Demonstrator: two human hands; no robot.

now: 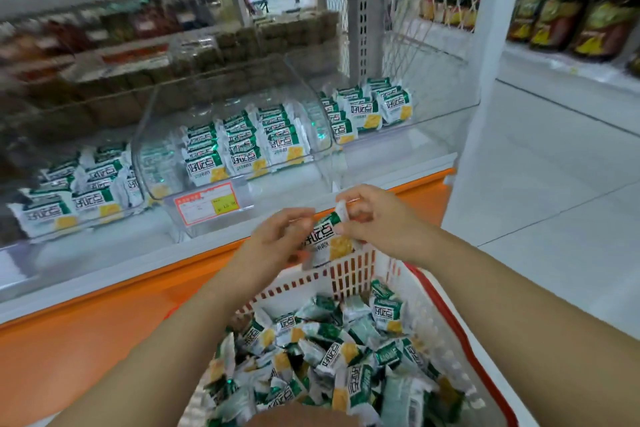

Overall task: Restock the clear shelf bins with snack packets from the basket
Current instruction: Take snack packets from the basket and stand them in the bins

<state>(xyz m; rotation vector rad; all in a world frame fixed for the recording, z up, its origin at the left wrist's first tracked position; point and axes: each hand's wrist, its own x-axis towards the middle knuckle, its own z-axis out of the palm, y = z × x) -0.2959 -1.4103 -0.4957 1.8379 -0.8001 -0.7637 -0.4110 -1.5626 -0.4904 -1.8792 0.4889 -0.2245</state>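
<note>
Both hands hold one green-and-white snack packet (pixel 327 239) above the far rim of the white basket (pixel 349 274). My left hand (pixel 277 239) grips its left side and my right hand (pixel 374 218) pinches its upper right end. The basket holds several loose packets (pixel 329 357) of the same kind. Ahead, the middle clear bin (pixel 242 135) carries neat rows of these packets. A left bin (pixel 79 191) and a right bin (pixel 367 107) hold more.
An orange shelf base (pixel 104 322) runs below the bins. A red-and-yellow price tag (pixel 207 203) hangs on the middle bin's front. Brown snack packs (pixel 207 55) fill the shelf behind. Dark bottles (pixel 571 17) stand on the right shelf, above grey floor tiles (pixel 554 184).
</note>
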